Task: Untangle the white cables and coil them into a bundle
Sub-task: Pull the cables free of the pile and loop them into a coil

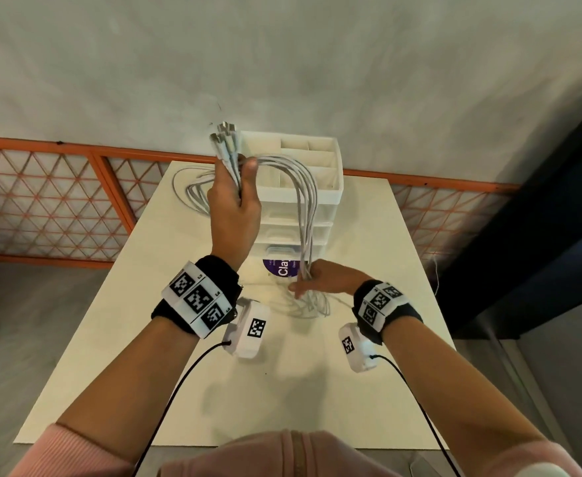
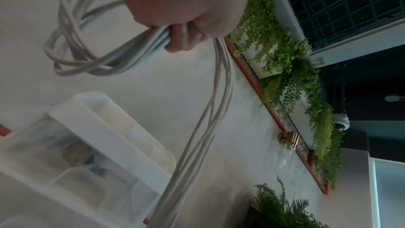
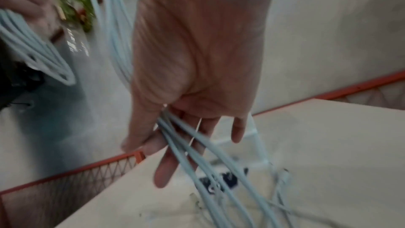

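Observation:
My left hand (image 1: 234, 197) is raised above the white table (image 1: 282, 390) and grips a bunch of white cables (image 1: 303, 194). Their connector ends (image 1: 222, 137) stick up above the fist. Several loops (image 1: 193, 191) hang behind that hand, also seen in the left wrist view as loops (image 2: 72, 49) beside the left hand (image 2: 186, 6). The strands arch right and drop to my right hand (image 1: 317, 282) low over the table. There the cables (image 3: 192, 145) run past the thumb and along the nearly straight fingers of the right hand (image 3: 197, 58). The loose cable tails (image 1: 306, 306) lie on the table.
A white plastic drawer organiser (image 1: 320, 191) stands at the table's far middle, right behind the cables. A round tub with a purple label (image 1: 279, 266) sits at its foot. An orange mesh railing (image 1: 42, 201) runs behind the table, and dark furniture (image 1: 540, 218) stands to the right.

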Action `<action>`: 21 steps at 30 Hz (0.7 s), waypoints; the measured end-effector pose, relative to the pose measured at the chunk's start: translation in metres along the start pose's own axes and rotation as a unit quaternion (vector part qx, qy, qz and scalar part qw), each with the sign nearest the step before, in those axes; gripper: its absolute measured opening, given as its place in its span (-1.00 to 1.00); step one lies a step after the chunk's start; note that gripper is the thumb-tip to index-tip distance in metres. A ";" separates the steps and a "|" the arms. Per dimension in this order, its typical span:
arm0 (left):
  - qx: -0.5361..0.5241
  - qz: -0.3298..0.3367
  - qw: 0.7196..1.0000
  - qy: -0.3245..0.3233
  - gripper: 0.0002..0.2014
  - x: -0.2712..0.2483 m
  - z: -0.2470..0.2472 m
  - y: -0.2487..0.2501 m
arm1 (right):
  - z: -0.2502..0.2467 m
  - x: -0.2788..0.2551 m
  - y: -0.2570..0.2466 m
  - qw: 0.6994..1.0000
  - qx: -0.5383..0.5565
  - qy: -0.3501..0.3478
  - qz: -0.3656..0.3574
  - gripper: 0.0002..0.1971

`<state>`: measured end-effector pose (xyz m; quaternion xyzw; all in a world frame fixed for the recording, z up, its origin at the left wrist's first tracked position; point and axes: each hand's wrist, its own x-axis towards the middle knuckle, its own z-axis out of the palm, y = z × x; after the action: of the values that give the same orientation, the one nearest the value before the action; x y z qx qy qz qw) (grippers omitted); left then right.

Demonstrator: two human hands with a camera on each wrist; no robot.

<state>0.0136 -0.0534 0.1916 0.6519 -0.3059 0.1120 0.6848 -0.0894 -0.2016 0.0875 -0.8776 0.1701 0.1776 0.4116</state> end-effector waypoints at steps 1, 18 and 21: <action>-0.007 -0.005 1.000 0.022 -0.82 0.003 -0.003 0.000 | 0.003 -0.001 0.009 0.999 -0.023 0.016 0.027 -0.61; 0.021 -0.037 0.994 0.099 -0.68 0.004 -0.023 -0.018 | -0.061 -0.022 0.051 0.867 -0.054 0.495 0.030 -0.72; 0.029 -0.040 0.997 0.063 -0.72 -0.003 -0.022 -0.024 | -0.051 -0.021 0.058 0.923 -0.128 0.338 0.131 -0.62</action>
<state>0.0305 -0.0349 0.1707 0.6747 -0.2330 0.1340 0.6874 -0.1247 -0.2729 0.0889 -0.9007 0.3881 -0.0571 0.1868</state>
